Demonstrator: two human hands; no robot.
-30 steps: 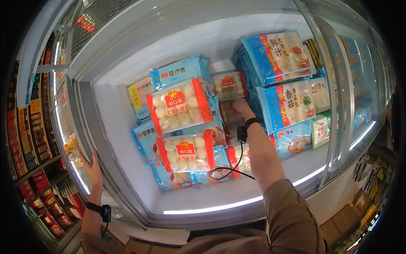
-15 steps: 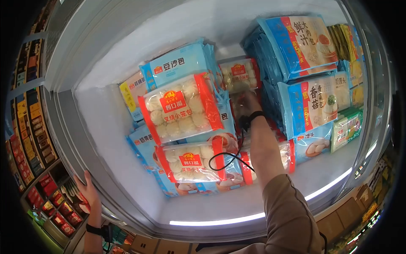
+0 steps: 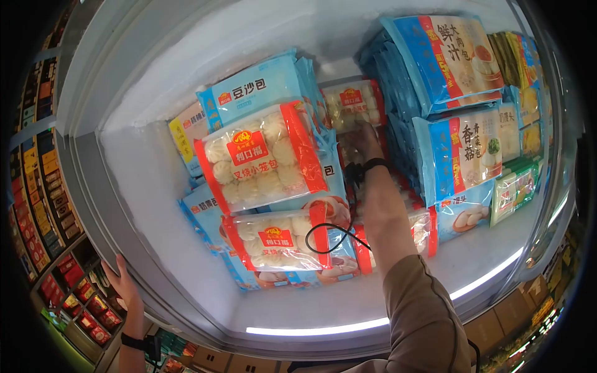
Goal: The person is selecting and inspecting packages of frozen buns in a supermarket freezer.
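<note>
Right hand reaches deep into freezer among red-edged bun packs, grip unclear; left hand lies flat on freezer's left rim.

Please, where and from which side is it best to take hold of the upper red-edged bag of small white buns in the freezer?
Probably by its right red edge, coming from the right, where the right hand already reaches down into the gap. The red-edged bun bag lies tilted on top of the blue bags, so that flat sealed end stands free; the bulging middle looks harder to pinch.
</note>
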